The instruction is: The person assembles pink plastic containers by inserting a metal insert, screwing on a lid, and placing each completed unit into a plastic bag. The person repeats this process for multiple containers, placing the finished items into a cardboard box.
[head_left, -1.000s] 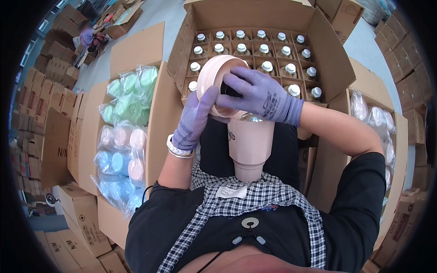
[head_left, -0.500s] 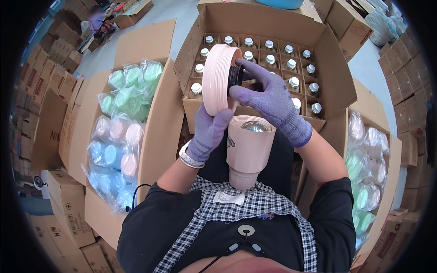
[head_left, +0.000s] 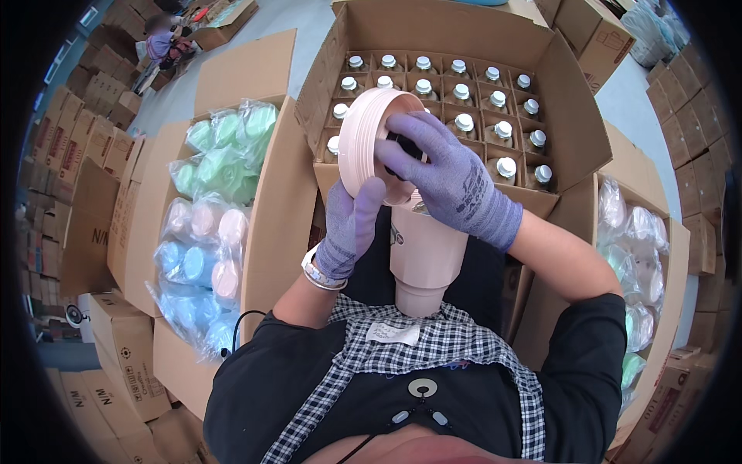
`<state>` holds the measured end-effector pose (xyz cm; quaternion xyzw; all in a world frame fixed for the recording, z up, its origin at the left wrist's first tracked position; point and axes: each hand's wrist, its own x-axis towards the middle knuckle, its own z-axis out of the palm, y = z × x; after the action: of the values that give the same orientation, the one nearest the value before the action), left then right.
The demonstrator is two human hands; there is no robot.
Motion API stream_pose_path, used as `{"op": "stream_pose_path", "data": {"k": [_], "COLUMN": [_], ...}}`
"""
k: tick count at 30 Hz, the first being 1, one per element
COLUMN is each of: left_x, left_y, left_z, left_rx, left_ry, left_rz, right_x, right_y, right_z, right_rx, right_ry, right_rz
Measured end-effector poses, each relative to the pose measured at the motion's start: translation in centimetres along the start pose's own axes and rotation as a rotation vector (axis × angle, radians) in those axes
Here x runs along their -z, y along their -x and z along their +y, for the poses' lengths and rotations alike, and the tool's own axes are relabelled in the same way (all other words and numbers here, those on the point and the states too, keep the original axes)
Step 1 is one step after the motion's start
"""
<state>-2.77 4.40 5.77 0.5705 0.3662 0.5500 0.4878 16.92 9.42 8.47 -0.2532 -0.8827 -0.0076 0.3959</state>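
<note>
My left hand (head_left: 348,228), in a purple glove, is closed around the lower edge of a pink ribbed screw lid (head_left: 357,139), which stands tilted on its side with its hollow toward the right. Inside that hollow, the fingers of my gloved right hand (head_left: 464,174) grip a black round part (head_left: 406,145); they cover much of it. Below both hands a pink tumbler (head_left: 427,251) with a narrower base stands in my lap, against a checked apron (head_left: 440,348). My right hand hides most of the tumbler's mouth.
Ahead is an open carton (head_left: 580,147) with dividers, holding several white-capped bottles (head_left: 464,122). An open carton on the left holds bagged green, pink and blue lids (head_left: 197,263); another on the right has similar bagged lids (head_left: 638,267). A person (head_left: 164,40) sits far left.
My right hand has moved its fingers further into the lid around the black part. The lid has turned slightly, showing more of its hollow, and both hands sit a little lower.
</note>
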Motion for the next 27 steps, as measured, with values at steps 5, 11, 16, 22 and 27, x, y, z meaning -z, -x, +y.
{"op": "stream_pose_path", "data": {"k": [5,11,16,22,27], "left_x": [-0.7,1.5,-0.3,0.5,-0.3], "left_y": [-0.3,-0.6,-1.0,-0.8,-1.1], "left_z": [0.3,-2.2,-1.4,-3.5,-2.7], "left_rx": [-0.040,-0.041,-0.119,-0.106,-0.070], "left_ry": [-0.113,-0.058,0.006,0.042,-0.012], "left_rz": [0.072,0.090,0.030,0.030,0.081], "right_x": [0.7,5.6,0.2,1.0,0.8], "right_y": [0.0,-2.4,0.1,-0.4,0.6], "right_z": [0.5,2.8,0.9,2.0,1.4], "right_rx": [-0.148,-0.868,-0.299,-0.489,-0.872], "right_ry": [-0.110,-0.555,-0.245,-0.259,-0.771], "right_rz": [0.060,-0.210,0.139,0.105,0.120]}}
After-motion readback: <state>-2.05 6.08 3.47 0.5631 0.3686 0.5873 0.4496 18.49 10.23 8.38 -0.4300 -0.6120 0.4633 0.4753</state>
